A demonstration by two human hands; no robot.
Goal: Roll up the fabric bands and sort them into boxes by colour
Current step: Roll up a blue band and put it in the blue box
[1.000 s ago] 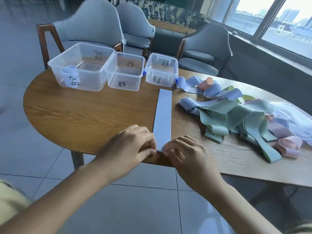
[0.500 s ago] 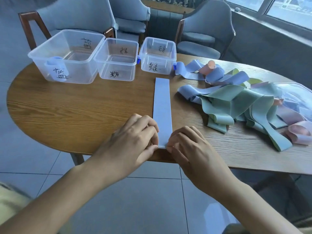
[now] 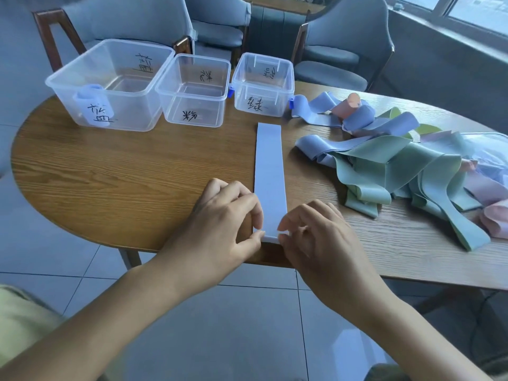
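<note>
A pale blue fabric band [image 3: 269, 171] lies flat and straight on the wooden table [image 3: 123, 174], running away from me. My left hand [image 3: 220, 218] pinches its near left corner and my right hand [image 3: 316, 235] pinches its near right corner at the table edge. Three clear plastic boxes stand at the back: a large one [image 3: 110, 83] with a rolled blue band [image 3: 88, 92] inside, a middle one [image 3: 193, 89] and a right one [image 3: 262, 83], each with handwritten labels.
A loose heap of blue, green and pink bands [image 3: 398, 166] covers the table's right side, with a clear plastic bag [image 3: 489, 149] behind it. Grey upholstered chairs [image 3: 341, 50] stand behind the table. Tiled floor lies below the near edge.
The view has tilted and drawn nearer. Both hands stay at the band's near end, their fingertips now pinching its corners more closely.
</note>
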